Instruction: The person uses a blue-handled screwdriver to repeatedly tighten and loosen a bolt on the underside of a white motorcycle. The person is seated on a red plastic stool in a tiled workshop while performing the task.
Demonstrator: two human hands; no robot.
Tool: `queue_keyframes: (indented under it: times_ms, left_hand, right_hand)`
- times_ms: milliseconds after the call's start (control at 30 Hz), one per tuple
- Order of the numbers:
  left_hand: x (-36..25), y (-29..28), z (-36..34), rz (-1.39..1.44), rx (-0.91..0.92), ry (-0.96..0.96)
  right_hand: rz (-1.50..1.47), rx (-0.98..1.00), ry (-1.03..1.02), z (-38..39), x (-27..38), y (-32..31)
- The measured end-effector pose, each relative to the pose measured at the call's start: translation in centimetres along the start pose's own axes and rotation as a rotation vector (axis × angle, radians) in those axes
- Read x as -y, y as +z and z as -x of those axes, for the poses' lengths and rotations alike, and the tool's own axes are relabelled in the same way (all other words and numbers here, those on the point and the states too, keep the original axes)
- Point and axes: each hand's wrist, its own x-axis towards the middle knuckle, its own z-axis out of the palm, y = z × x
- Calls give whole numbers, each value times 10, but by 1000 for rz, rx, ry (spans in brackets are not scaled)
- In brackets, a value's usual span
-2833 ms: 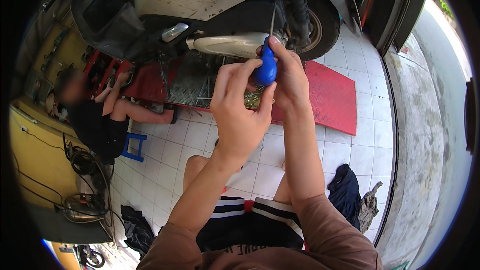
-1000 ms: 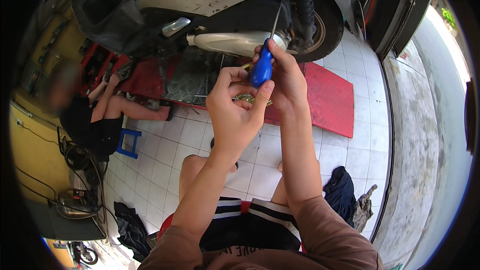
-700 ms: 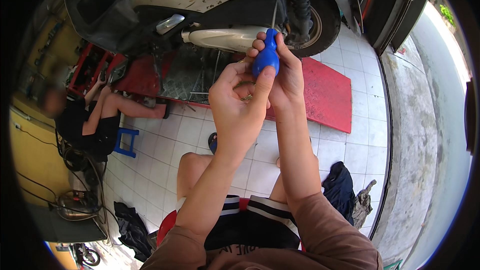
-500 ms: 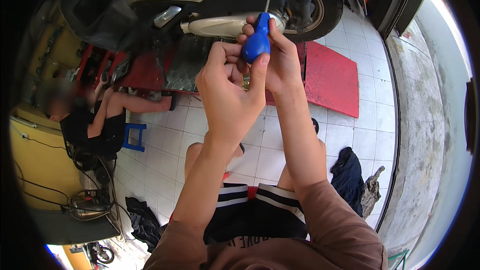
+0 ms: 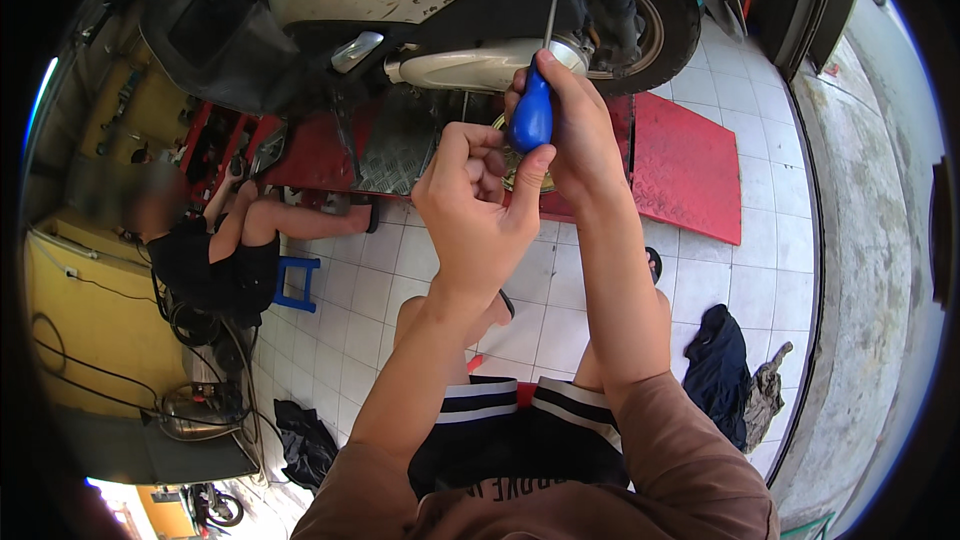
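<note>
I hold a screwdriver with a blue bulb-shaped handle, its thin metal shaft pointing up and away in front of a scooter. My right hand is wrapped around the handle from the right, thumb up by the shaft. At the rounded butt, the thumb and curled fingers of my left hand pinch the handle from the left and below. Just beyond is the scooter's silver-grey engine-side cover, near the rear wheel. Partly hidden behind my hands lies a round, brass-coloured object, whose kind I cannot make out.
The scooter stands on a red lift platform with a metal tread plate. At left a person in black sits on a blue stool. Dark cloths lie on the tiled floor at right; hoses and a tank stand lower left.
The view has shifted, so the scene sits slightly lower and further right. Both hands remain on the screwdriver; my right fingers and thumb have moved around its upper handle.
</note>
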Motion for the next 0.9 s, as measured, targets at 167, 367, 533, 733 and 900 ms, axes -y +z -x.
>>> queue_keyframes:
  times_ms: [167,367,533,733,900]
  left_hand:
    - [-14,-1,-4,1191,426,-785]
    - [-15,7,-3,1207,236,-757]
    - [-3,3,-6,679,7,-446]
    - [-10,0,-5,389,31,-262]
    - [-21,-22,0,-75,456,-240]
  right_hand:
    - [-63,37,26,-2,1,-4]
    - [-415,250,44,-9,-13,-8]
    - [-747,445,145,-9,-26,-3]
    - [-613,361,177,-3,-18,-1]
    - [-346,211,215,25,-11,-24]
